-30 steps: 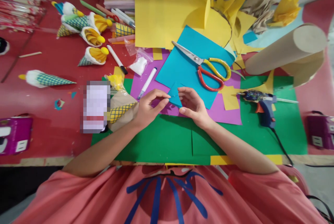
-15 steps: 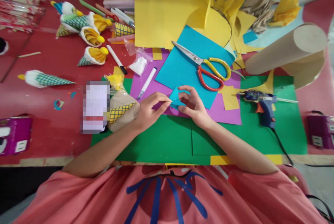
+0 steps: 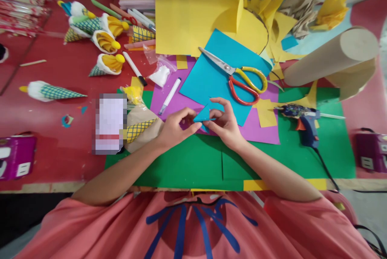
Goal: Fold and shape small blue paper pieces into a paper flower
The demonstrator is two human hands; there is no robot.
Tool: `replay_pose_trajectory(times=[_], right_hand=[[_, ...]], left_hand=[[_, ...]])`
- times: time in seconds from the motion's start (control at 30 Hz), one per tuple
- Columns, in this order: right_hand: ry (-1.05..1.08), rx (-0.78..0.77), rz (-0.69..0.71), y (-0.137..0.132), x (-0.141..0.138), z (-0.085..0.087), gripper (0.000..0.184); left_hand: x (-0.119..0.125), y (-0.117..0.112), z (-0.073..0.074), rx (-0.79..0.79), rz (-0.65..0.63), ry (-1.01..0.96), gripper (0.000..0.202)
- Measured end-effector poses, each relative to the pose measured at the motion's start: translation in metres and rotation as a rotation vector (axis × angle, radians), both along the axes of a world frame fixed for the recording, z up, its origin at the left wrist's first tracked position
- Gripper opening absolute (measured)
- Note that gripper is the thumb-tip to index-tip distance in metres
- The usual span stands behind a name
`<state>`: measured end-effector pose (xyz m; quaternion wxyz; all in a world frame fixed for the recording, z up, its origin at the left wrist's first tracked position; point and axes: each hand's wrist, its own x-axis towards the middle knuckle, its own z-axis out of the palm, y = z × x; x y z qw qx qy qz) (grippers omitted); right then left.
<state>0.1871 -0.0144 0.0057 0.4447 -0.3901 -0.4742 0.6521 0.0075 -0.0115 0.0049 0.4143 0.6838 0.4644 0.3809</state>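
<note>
A small folded piece of blue paper (image 3: 202, 115) is held between my two hands, above the purple sheet (image 3: 266, 130). My left hand (image 3: 179, 127) pinches its left side between thumb and fingers. From the right, my right hand (image 3: 225, 124) grips the other side with thumb and fingertips, the index finger raised and curved. The fingers hide part of the folds. Just beyond my hands lies a larger blue sheet (image 3: 202, 77), with scissors (image 3: 231, 69) with red and yellow handles resting on it. A white marker (image 3: 171, 94) lies beyond my left hand.
A hot glue gun (image 3: 308, 124) lies at right on green paper (image 3: 187, 162), near a tilted cardboard roll (image 3: 329, 57). Yellow sheets (image 3: 187, 21) cover the back. At left are a blurred-out phone-like rectangle (image 3: 111, 118), a patterned paper cone (image 3: 57, 90) and several more cones.
The folded blue paper has turned and now shows a flatter triangle. My left thumb has moved slightly down and right beneath its edge, and my right fingers have shifted closer around it.
</note>
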Motion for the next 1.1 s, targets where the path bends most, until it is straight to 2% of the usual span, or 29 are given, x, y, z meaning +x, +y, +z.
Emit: replay_pose_trajectory(times=[0.17,0.33,0.47,0.73,1.1], right_hand=[[0.028,-0.019,0.005,0.002,0.0,-0.003,0.061],[-0.097,-0.019,0.053,0.004,0.002,-0.004,0.032],[-0.124,-0.023,0.063,0.003,0.002,-0.002,0.032],[-0.15,-0.038,0.06,0.002,0.001,0.001,0.034],[-0.221,0.037,0.076,0.002,-0.001,0.001,0.035]], left_hand=[[0.0,0.002,0.007,0.066,-0.018,0.095,0.016],[-0.001,0.001,0.011,0.028,-0.031,0.13,0.016],[-0.001,0.001,0.012,-0.016,-0.047,0.108,0.018],[-0.001,0.002,0.01,-0.204,-0.078,0.011,0.028],[-0.001,0.004,0.01,-0.299,-0.075,-0.114,0.031]])
